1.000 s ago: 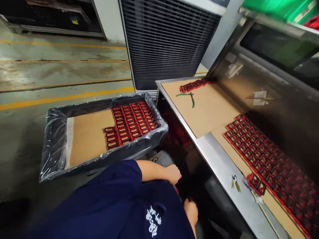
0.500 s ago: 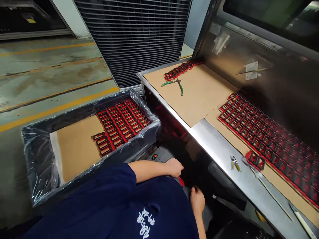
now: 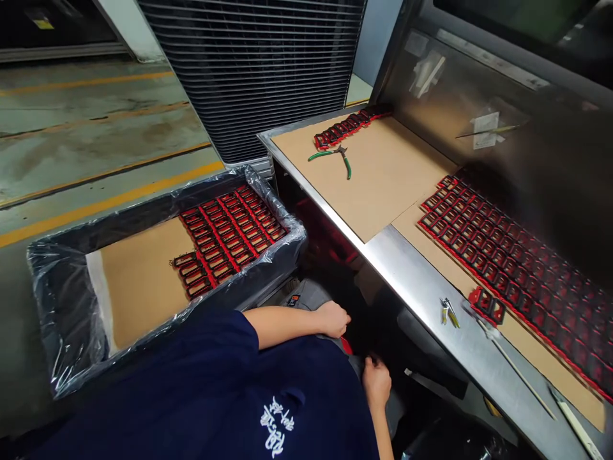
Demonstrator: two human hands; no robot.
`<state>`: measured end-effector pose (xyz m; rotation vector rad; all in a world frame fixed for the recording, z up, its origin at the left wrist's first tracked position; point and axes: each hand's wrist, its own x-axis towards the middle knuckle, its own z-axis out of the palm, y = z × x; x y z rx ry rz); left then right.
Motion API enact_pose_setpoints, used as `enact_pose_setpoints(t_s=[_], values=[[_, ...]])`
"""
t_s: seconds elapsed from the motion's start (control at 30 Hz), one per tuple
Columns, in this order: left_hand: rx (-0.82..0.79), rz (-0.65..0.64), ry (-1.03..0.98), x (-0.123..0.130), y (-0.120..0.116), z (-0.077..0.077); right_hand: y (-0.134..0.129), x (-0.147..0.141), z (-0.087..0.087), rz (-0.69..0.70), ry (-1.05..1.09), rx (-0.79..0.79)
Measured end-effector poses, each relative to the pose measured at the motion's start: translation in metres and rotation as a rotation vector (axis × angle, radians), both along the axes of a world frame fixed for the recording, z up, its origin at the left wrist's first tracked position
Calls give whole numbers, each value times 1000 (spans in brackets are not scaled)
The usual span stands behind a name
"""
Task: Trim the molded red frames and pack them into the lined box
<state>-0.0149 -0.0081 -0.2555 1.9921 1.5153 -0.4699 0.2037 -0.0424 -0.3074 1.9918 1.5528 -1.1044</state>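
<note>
My left hand [image 3: 332,319] is curled closed over my lap, its fingertips turned away from view. Lower and to the right, my right hand [image 3: 377,382] is also closed, thumb against the fingers. Whatever either hand may hold is hidden. A small red patch [image 3: 346,345] shows between the hands; I cannot make out what it is. To the left, a plastic-lined bin [image 3: 143,354] holds rows of red and black frame-like parts [image 3: 234,236] on brown card [image 3: 143,287]. Many similar parts [image 3: 507,268] cover the card on the metal bench [image 3: 402,268] at right.
Green-handled nippers [image 3: 345,163] lie by another row of parts [image 3: 352,128] at the bench's far end. Small yellow-handled cutters [image 3: 449,313], a short red and black piece [image 3: 487,304], a thin stick [image 3: 522,377] and a white-handled tool [image 3: 575,425] lie near its front edge. A slatted black stack [image 3: 268,76] stands behind.
The view has shifted slightly, so the bin and bench sit a little further left and mostly higher. Both hands stay closed in nearly the same place.
</note>
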Motion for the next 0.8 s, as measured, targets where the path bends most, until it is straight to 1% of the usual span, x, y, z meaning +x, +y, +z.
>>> enact_pose_setpoints(t_s=[0.07,0.13,0.23,0.3,0.4,0.5,0.57,0.63,0.8], values=[[-1,-9,14,-2,0,0,1,-3,1,-45,27,4],[-2,-38,35,-2,-2,3,-1,-7,3,-121,77,11],[-1,-115,75,-3,0,8,-4,-14,7,-274,177,52],[-11,-177,111,-5,6,9,-5,-17,8,-386,228,95],[-38,-270,173,-4,18,6,-12,-16,9,-541,254,167],[-70,-367,227,1,25,-1,-28,-15,10,-667,247,225],[-95,-405,257,4,28,-7,-37,-15,10,-718,255,253],[-114,-427,264,8,31,-12,-41,-15,9,-737,267,271],[-156,-443,200,17,37,-21,-33,-14,5,-706,263,277]])
